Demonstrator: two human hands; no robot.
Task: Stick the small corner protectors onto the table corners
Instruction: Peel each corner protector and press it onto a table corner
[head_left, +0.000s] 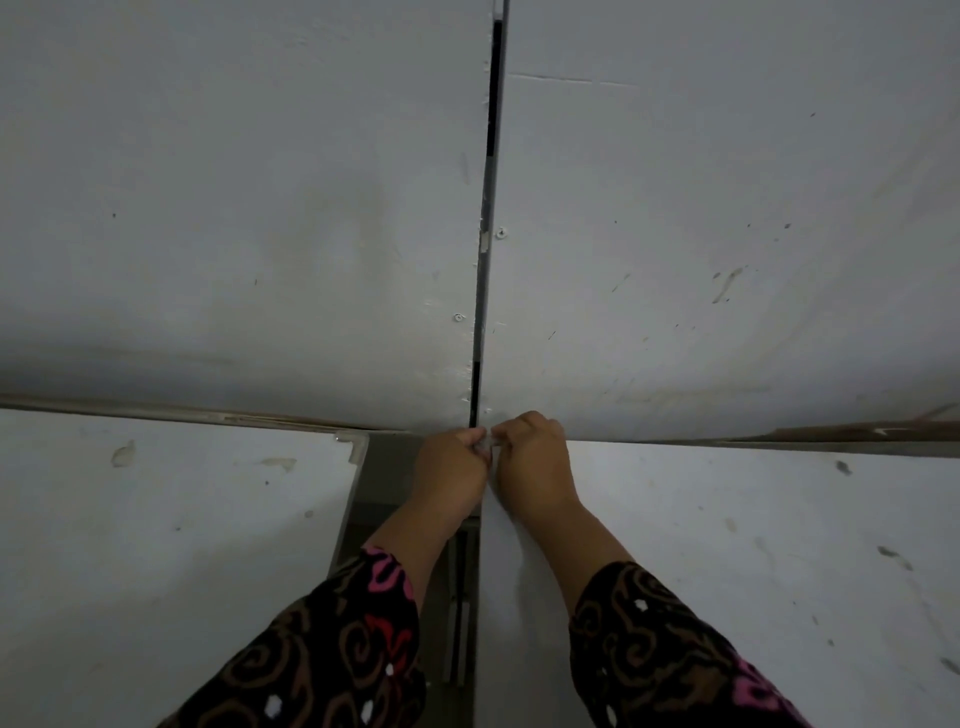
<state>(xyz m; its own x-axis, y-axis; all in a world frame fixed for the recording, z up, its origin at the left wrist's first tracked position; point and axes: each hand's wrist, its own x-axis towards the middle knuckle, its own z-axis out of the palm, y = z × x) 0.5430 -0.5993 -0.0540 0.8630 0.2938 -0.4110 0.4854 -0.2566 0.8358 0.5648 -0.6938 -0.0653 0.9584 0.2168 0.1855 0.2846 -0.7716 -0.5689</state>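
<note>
Two white tables stand against a white wall with a gap between them. My left hand (454, 467) and my right hand (532, 462) meet at the far left corner of the right table (727, 545). Between their fingertips they pinch a small clear corner protector (488, 442), pressed against that corner; most of it is hidden by my fingers. On the left table (156, 519), a clear corner protector (356, 441) sits on the far right corner.
The white wall (260, 208) has a dark vertical seam (485, 234) just above my hands. In the gap between the tables a grey floor and a metal rail (460, 623) show. Both sleeves are dark and patterned.
</note>
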